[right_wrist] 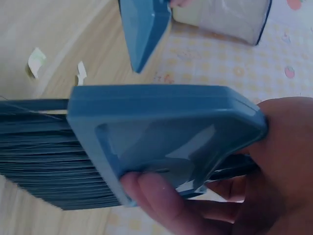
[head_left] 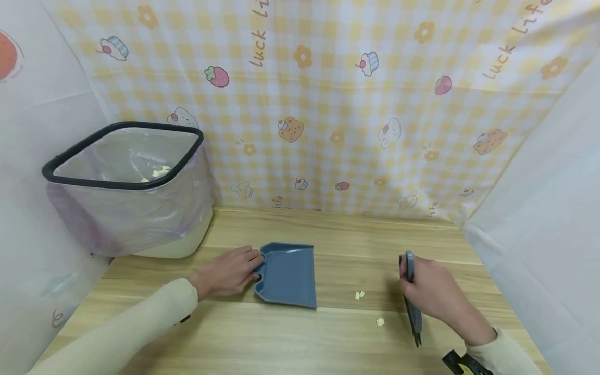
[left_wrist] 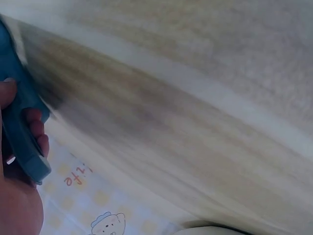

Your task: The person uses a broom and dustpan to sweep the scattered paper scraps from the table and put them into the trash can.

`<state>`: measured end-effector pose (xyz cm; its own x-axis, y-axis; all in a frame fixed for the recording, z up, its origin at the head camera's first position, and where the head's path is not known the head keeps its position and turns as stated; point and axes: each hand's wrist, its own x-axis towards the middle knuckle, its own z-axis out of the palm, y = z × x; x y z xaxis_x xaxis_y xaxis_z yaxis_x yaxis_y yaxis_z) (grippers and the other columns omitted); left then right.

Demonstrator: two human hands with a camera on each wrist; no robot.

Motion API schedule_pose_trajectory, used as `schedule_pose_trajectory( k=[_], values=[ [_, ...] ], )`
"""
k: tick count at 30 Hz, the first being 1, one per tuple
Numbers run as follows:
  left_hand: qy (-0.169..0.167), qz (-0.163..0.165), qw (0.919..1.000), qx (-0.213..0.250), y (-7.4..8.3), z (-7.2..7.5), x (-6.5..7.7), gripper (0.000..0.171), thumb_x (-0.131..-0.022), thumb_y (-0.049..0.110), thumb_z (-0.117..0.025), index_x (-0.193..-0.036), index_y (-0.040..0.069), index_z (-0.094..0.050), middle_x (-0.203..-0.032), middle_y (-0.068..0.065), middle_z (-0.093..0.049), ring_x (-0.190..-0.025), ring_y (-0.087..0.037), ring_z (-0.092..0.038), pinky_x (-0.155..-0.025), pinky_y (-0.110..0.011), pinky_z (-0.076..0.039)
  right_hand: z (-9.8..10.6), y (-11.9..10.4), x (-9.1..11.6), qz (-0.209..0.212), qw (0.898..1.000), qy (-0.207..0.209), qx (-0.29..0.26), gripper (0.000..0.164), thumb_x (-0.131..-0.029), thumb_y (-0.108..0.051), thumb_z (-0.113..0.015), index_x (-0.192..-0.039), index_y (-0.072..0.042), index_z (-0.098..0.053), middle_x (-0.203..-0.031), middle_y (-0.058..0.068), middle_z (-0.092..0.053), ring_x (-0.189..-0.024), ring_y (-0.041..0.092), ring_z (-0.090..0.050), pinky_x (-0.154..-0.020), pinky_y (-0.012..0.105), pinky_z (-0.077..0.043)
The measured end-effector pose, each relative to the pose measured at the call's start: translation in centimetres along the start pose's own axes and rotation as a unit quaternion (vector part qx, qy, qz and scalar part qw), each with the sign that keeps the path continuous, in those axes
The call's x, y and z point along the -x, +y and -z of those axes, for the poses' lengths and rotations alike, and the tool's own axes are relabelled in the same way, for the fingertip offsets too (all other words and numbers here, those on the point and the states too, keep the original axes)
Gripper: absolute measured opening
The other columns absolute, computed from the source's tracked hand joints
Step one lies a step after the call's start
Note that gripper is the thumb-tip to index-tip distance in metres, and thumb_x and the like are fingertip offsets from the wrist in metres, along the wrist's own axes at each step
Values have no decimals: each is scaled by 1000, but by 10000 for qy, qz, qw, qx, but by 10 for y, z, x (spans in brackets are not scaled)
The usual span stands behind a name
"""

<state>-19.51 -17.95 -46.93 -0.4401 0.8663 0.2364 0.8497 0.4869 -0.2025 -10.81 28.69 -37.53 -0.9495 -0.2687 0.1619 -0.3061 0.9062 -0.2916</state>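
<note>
A blue dustpan (head_left: 289, 276) lies on the wooden table, its flat edge facing right. My left hand (head_left: 232, 272) grips its handle from the left; in the left wrist view the fingers curl round the blue handle (left_wrist: 22, 127). On the right, my right hand (head_left: 433, 289) holds a small blue hand brush (head_left: 413, 312) on edge, bristles pointing toward the near side. The right wrist view shows the brush's dark bristles (right_wrist: 54, 161) and the fingers wrapped about its body. Between dustpan and brush lie a few pale scraps (head_left: 359, 295), with another scrap (head_left: 380, 322) nearer the front.
A bin (head_left: 173, 245) with a black rim and a purplish plastic liner stands at the back left, holding pale scraps (head_left: 161, 171). A yellow checked cloth (head_left: 328, 104) hangs along the table's back edge. White sheets (head_left: 553, 208) flank both sides.
</note>
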Motion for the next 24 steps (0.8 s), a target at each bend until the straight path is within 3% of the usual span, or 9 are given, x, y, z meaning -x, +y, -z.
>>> schedule_pose_trajectory(
  k=[5,11,17,24],
  values=[
    [-131,66,9999,49,-1,3,-2,27,-104,20,-72,-120,-1,-71,-111,-11,-72,-102,-26,-68,-93,-40,-60,-14,-14,-1,-42,9999,-127,-87,22,-95,-4,-71,-86,-16,-56,-70,-6,-45,-58,9,-41,-53,28,-38],
    [-212,91,9997,70,-1,4,-3,27,-104,19,-72,-121,-2,-71,-112,-12,-72,-103,-27,-69,-96,-41,-59,-28,-30,-21,-343,9983,-29,-478,7,-96,-8,-69,-93,-9,-63,-78,-1,-55,-66,15,-50,-58,34,-45],
    [-221,76,9997,39,1,3,-2,27,-104,19,-71,-122,-2,-71,-113,-13,-72,-105,-28,-69,-99,-42,-58,-35,-29,-49,-672,9946,41,-783,6,-98,-8,-63,-100,-2,-64,-80,5,-61,-65,19,-55,-58,36,-49],
    [-111,23,9999,-27,0,2,-1,25,-103,19,-72,-119,-1,-71,-110,-11,-71,-101,-27,-68,-95,-41,-59,-38,-24,-76,-670,9922,342,-991,12,-98,-9,-57,-97,-1,-67,-78,7,-64,-62,20,-57,-57,36,-50]
  ],
)
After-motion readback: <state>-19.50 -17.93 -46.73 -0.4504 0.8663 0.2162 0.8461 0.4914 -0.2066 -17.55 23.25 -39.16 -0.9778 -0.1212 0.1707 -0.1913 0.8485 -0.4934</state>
